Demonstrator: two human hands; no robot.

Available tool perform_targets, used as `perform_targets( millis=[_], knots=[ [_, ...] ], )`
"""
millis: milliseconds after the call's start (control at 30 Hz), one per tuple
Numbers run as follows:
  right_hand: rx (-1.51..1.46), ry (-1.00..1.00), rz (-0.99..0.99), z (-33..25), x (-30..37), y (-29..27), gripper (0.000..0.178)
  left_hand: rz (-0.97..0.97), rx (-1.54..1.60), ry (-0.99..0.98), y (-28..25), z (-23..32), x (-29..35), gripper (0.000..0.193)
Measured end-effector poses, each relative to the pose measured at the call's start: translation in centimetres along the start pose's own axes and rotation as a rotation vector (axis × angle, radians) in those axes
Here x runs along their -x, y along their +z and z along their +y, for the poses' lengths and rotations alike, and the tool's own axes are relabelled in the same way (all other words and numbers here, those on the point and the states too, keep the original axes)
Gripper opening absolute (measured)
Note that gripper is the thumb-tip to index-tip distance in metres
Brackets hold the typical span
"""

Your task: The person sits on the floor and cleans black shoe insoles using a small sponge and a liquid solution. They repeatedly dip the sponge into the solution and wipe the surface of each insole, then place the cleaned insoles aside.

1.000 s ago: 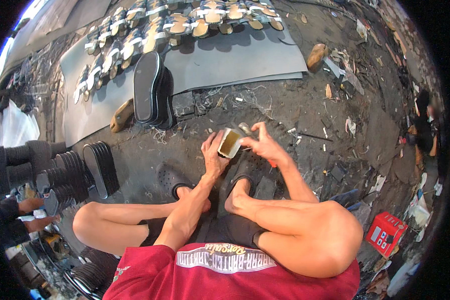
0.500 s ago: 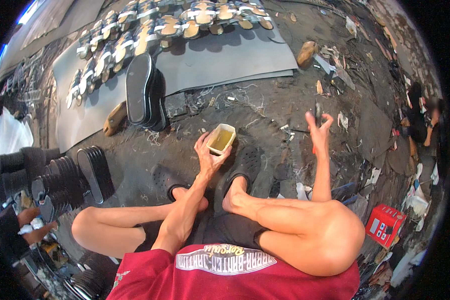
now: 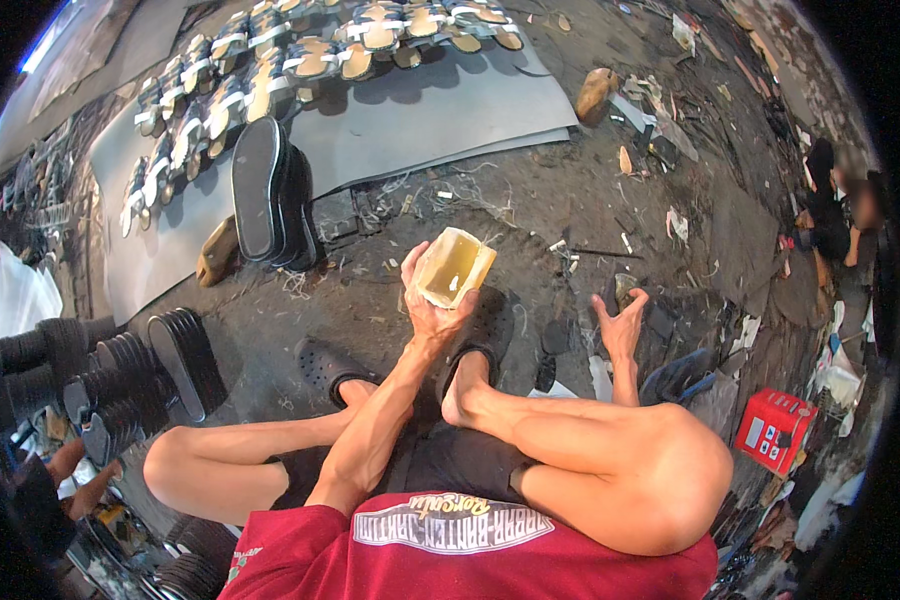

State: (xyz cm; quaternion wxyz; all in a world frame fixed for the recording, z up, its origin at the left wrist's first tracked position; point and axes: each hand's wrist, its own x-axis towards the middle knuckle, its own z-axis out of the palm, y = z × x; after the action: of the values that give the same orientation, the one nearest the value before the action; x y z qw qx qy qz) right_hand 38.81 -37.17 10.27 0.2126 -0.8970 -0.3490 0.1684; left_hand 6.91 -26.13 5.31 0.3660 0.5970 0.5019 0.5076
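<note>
My left hand (image 3: 433,298) is wrapped round a small pale, open-topped box (image 3: 456,267) with a yellowish lining or contents. The box is tilted, its opening facing me, and a whitish patch shows inside. Out to the right, low over the ground, my right hand (image 3: 622,325) has its thumb and fingers curved about a small dark, roundish object (image 3: 624,288), too small to name. A dark clog (image 3: 488,325) on my foot is just beyond my left wrist. Ahead stands a stack of black shoe soles (image 3: 262,195) beside a wooden shoe last (image 3: 215,250).
Rows of sandals (image 3: 315,60) on lasts cover the far part of a grey sheet (image 3: 450,130). More black soles (image 3: 180,360) stand at the left. A red box (image 3: 773,432) lies at right among scraps. Another wooden last (image 3: 597,95) lies beyond; a person (image 3: 830,210) is far right.
My right hand has come down toward me, bringing the small dark object with it. My left hand has tipped the box and shifted slightly right.
</note>
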Motion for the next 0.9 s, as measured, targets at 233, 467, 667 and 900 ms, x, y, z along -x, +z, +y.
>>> perform_targets(
  millis=[233, 467, 667, 900],
  knots=[
    [0.346, -0.139, 0.13, 4.0, 0.3, 0.8, 0.084, 0.03, -0.17, 0.055, 0.3, 0.6, 0.3, 0.074],
    [-0.41, -0.409, -0.456, -8.4, 1.1, 3.4, 0.116, 0.061, -0.288, -0.004, 3.2, 0.7, 1.0, 0.076],
    [-0.546, -0.43, -0.695, -12.7, 0.7, 8.1, 0.112, -0.093, -0.276, 0.03, 5.0, -1.3, 1.5, 0.096],
    [-0.289, -0.621, -0.609, -10.7, -4.8, 8.6, 0.102, -0.241, -0.287, -0.056, 1.6, -1.1, -0.2, 0.094]
  ],
)
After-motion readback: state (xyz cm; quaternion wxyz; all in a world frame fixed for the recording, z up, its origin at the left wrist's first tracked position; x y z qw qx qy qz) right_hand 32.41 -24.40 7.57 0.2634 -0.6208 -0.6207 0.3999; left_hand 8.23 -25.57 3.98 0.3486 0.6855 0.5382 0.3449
